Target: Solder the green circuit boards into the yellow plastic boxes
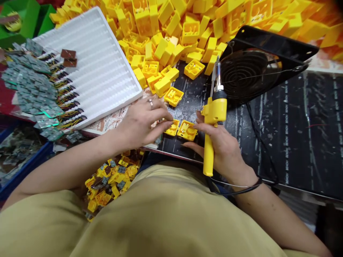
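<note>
My left hand [148, 123], with a ring on one finger, has its thumb and fingertips closed at the edge of a small yellow plastic case [172, 127]. A second open yellow case [187, 130] lies right beside it on the black bench, its inner side up. My right hand [223, 142] holds a yellow soldering iron [214, 110], tip pointing up and away from me. Its thumb and index finger reach to the second case's right edge. Just beyond the fingers sits another open yellow case [173, 96]. Fine parts inside the cases are too small to make out.
Yellow cases [166, 46] are heaped across the back. A black fan [249, 71] stands at back right, its cable on the bench [278, 125]. At left, a white ridged foam tray [104, 64] bears wired solar panels [34, 82]. More cases [115, 178] lie below the bench edge.
</note>
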{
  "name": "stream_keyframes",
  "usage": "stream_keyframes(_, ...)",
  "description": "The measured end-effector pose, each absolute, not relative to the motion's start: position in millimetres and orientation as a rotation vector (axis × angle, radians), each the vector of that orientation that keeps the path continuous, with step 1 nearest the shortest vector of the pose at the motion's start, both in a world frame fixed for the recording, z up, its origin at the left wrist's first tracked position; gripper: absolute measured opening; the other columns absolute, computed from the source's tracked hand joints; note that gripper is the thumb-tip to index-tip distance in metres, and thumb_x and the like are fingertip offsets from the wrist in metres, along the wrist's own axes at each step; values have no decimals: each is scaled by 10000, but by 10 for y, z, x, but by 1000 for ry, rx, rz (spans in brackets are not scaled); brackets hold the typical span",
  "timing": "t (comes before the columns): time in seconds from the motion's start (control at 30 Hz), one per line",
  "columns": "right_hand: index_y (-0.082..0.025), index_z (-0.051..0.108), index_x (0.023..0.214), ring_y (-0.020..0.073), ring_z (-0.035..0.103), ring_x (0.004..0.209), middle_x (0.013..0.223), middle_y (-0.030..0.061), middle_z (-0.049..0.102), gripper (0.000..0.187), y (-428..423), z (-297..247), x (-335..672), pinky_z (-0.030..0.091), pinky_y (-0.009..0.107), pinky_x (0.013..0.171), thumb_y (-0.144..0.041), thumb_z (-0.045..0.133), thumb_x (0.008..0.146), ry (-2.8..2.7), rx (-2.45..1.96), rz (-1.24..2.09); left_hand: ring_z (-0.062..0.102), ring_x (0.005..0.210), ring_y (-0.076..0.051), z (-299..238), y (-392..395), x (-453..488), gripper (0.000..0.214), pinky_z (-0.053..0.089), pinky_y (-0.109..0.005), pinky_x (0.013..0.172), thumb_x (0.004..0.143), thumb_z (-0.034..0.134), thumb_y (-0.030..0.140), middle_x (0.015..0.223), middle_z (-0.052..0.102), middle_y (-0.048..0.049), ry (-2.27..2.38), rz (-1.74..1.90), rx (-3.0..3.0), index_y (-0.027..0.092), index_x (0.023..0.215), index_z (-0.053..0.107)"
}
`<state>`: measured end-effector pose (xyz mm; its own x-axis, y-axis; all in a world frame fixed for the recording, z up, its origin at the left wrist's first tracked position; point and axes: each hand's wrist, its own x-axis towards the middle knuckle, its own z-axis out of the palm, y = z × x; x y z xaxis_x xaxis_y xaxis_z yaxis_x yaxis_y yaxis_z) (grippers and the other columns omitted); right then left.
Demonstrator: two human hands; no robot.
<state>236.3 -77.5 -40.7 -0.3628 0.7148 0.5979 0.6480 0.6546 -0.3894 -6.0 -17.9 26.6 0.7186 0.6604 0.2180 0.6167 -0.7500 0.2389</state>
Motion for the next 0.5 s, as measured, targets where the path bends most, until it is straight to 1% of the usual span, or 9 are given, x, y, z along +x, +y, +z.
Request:
stream_keyframes(0.1,-198,545,1223,254,704,1042,1094,97,722,435,-811,-336,2413,582,448,982,-241,775,856,-2090,-1020,36,649,931,-231,378,-87,88,258,482,-374,865,961,496,311,963,712,-80,1082,245,2736,178,978,717)
stream_keyframes(0.17,-203,562,1199,256,705,1053,1106,98,726,415,-843,-306,2464,581,442,987,-202,781,846,-2086,-1006,14,642,932,-250,395,-40,160,252,473,-399,874,935,524,346,952,702,-84,1146,152,2731,178,972,709)
stream_keyframes(0.27,-218,589,1169,237,723,990,1057,69,741,402,-903,-286,2543,605,381,922,-173,796,827,-2060,-1038,-2,620,1030,-309,319,-19,206,322,448,-466,944,871,600,457,995,702,-106,1288,132,2765,169,977,701)
stream_keyframes(0.33,-223,607,1136,211,731,937,1020,48,747,385,-946,-260,2579,609,336,871,-147,803,814,-2026,-1065,0,605,1086,-337,228,-30,217,353,420,-506,988,837,632,490,1030,714,-114,1344,124,2778,169,963,706)
stream_keyframes(0.43,-210,638,1048,153,716,746,892,15,749,311,-1003,-181,2613,596,280,773,-106,801,804,-2014,-1065,15,627,1070,-297,103,-60,224,254,378,-522,1034,898,563,387,1023,743,-81,1314,189,2709,187,918,719)
stream_keyframes(0.5,-201,654,974,114,659,602,780,-13,728,241,-1035,-121,2645,566,245,670,-106,798,806,-2052,-1065,48,645,1027,-249,52,-75,219,241,340,-520,1079,929,508,302,971,758,-49,1260,292,2644,204,895,726)
